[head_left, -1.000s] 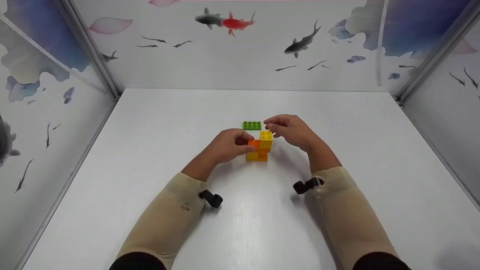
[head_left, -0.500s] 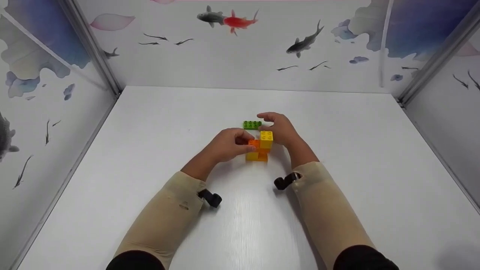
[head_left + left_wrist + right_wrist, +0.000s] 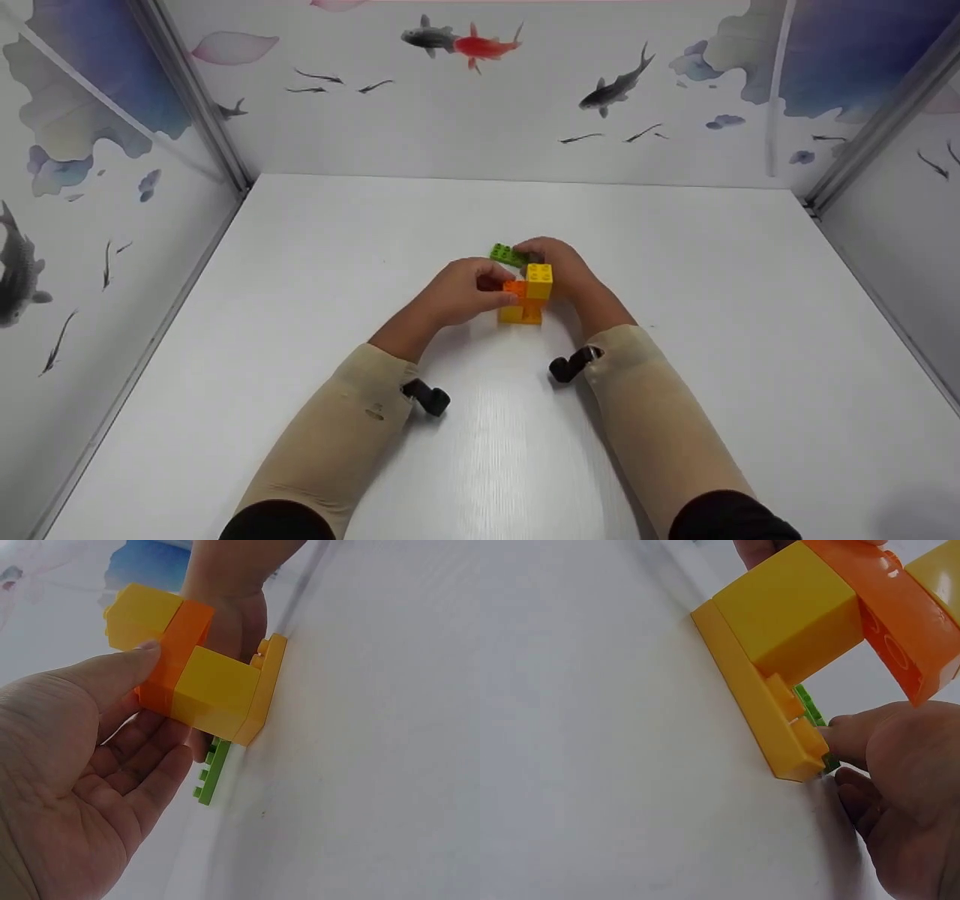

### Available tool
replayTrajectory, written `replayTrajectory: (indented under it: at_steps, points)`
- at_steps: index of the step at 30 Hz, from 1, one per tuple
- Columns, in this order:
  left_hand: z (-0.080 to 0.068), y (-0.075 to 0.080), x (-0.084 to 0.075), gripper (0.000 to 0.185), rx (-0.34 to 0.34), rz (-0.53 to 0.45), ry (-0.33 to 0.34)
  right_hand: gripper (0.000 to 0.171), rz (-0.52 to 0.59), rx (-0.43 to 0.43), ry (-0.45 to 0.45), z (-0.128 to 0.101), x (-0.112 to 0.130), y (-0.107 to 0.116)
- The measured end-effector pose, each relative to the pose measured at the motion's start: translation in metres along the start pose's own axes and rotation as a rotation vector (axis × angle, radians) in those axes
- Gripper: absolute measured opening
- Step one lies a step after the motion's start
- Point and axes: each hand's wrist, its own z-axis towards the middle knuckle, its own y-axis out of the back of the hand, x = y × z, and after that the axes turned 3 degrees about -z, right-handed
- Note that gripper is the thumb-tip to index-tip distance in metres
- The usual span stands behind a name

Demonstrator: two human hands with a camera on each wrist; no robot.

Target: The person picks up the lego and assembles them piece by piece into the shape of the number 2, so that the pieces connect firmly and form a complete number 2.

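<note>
At table centre, the left hand clamps thumb and fingers on the block stack. Just behind it, the right hand pinches the green plate, tilted. Plate: probably light, rigid, smooth; grip its long edges.

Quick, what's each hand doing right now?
Left hand: fingers and thumb hold the block tower at its orange block.
Right hand: pinching the green plate behind the tower.
</note>
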Motion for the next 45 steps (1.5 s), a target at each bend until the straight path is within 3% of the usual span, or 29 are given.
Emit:
replayTrajectory:
  at_steps: [16,23,33,45]
  points:
    - [0.000,0.000,-0.002,0.033,0.006,0.003,0.050,0.042,0.115,-0.055,-0.023,-0.018,0.001,0.019]
    - [0.001,0.002,-0.003,0.032,-0.016,0.017,0.054,0.035,0.098,-0.122,0.092,-0.041,0.009,0.039]
    - [0.002,-0.001,-0.003,0.035,-0.009,0.024,0.063,0.034,0.164,-0.208,0.262,-0.083,0.012,0.053]
    - [0.000,0.000,-0.006,0.034,0.003,0.023,0.075,0.034,0.197,-0.201,0.356,-0.111,0.024,0.059]
